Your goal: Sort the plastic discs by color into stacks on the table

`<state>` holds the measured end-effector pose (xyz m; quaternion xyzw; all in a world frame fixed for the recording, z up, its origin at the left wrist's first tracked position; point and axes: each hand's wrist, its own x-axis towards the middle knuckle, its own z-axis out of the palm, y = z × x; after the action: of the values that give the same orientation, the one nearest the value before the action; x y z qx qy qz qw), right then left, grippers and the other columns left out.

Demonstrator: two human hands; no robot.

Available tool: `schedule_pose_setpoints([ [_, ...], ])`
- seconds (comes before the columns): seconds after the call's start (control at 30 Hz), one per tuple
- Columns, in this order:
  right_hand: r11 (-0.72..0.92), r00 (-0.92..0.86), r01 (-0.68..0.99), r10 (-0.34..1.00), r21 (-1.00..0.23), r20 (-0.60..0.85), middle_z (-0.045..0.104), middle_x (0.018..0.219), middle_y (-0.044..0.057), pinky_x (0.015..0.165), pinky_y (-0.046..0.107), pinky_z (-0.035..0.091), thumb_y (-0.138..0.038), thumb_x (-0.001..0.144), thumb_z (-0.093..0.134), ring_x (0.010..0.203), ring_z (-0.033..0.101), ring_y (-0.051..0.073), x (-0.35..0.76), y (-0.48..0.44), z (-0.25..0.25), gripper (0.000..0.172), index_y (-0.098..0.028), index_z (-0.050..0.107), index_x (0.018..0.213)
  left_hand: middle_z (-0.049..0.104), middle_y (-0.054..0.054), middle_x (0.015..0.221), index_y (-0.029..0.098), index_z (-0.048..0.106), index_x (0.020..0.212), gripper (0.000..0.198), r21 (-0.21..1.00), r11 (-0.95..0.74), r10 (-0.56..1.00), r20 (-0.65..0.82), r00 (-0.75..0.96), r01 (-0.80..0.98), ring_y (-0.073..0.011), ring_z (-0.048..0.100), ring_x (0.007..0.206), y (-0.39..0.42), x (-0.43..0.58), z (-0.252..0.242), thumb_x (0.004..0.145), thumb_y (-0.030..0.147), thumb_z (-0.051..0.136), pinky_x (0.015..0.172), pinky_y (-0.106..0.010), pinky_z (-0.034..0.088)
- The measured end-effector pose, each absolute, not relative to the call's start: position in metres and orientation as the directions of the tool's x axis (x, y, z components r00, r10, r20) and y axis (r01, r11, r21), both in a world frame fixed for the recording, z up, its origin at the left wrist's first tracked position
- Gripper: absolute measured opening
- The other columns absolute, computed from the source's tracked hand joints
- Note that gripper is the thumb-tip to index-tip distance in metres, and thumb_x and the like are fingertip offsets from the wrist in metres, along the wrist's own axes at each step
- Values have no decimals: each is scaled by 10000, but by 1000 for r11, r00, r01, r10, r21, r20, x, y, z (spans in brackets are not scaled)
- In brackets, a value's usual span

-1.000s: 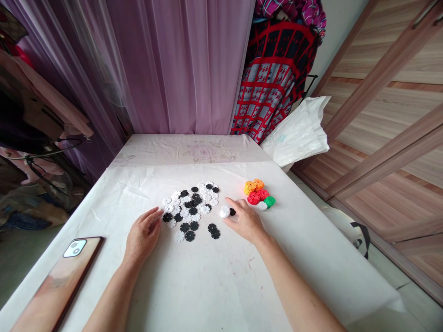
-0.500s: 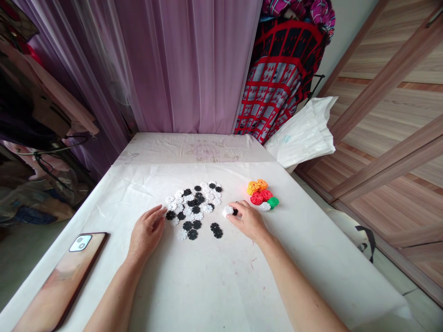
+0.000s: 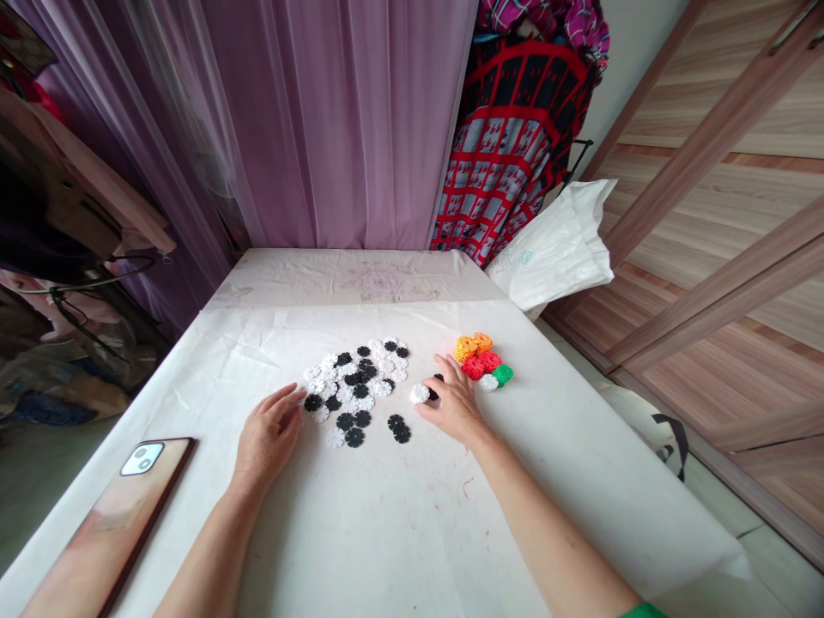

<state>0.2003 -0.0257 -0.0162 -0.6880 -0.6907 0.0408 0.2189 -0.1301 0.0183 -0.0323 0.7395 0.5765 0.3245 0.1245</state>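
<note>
A loose spread of black and white flower-shaped plastic discs [image 3: 360,390] lies on the white-covered table. My left hand [image 3: 271,429] rests at the left edge of this spread, fingers loosely extended by a black disc [image 3: 313,402], holding nothing that I can see. To the right, my right hand [image 3: 454,403] has its fingers apart around a small group of discs, a white stack [image 3: 419,394] and black ones [image 3: 433,393] partly hidden by the fingers. A few black discs [image 3: 399,428] lie apart between the hands.
Beyond my right hand sit orange discs [image 3: 473,346], red discs [image 3: 481,366], a green disc [image 3: 503,375] and white ones [image 3: 487,383]. A phone [image 3: 119,524] lies at the table's left edge. A white bag [image 3: 557,245] stands by the right edge, a purple curtain [image 3: 341,129] behind.
My right hand's fingers have spread away from the white and black discs, which stay on the table. My left hand has hardly moved. The whole view has shifted slightly.
</note>
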Motion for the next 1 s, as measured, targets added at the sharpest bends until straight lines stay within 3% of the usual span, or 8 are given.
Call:
schedule_pose_setpoints([
  [0.2, 70, 37, 942, 950, -328, 309, 487, 1464, 122, 1138, 538, 235, -289, 718, 697, 1427, 276, 367, 196, -27, -17, 115, -198, 714, 786, 699, -66, 1247, 253, 742, 1076, 389, 555, -302, 934, 336, 123, 775, -242, 685, 1044, 19, -131, -34, 865, 436, 470, 909, -372, 564],
  [0.37, -9, 129, 947, 926, -322, 354, 526, 1430, 118, 1130, 568, 219, -300, 740, 677, 1423, 272, 377, 200, -42, -14, 120, -211, 713, 811, 696, -70, 1252, 253, 742, 1071, 397, 556, -300, 937, 323, 131, 775, -248, 686, 1044, 19, -131, -34, 864, 446, 464, 897, -377, 568],
  [0.67, -276, 354, 926, 873, -259, 336, 601, 1321, 125, 938, 481, 425, -327, 779, 628, 1270, 467, 354, 222, -92, -24, 118, -230, 694, 788, 700, -57, 1246, 264, 741, 1063, 381, 534, -319, 930, 337, 149, 783, -245, 688, 1044, 20, -132, -32, 863, 436, 467, 903, -370, 566],
  [0.87, -319, 405, 903, 855, -288, 323, 668, 1082, 116, 891, 419, 440, -311, 782, 630, 1043, 559, 301, 224, -80, -29, 119, -222, 679, 845, 699, -66, 1243, 259, 745, 1056, 394, 520, -312, 929, 341, 141, 795, -256, 693, 1031, 20, -132, -33, 865, 451, 460, 873, -375, 577],
  [1.0, -372, 458, 880, 830, -296, 319, 665, 1068, 131, 884, 422, 433, -326, 820, 595, 1009, 562, 304, 223, -71, -29, 149, -207, 670, 869, 700, -57, 1242, 269, 743, 1071, 399, 514, -318, 928, 342, 150, 796, -251, 691, 1036, 21, -133, -34, 864, 459, 460, 890, -369, 571],
])
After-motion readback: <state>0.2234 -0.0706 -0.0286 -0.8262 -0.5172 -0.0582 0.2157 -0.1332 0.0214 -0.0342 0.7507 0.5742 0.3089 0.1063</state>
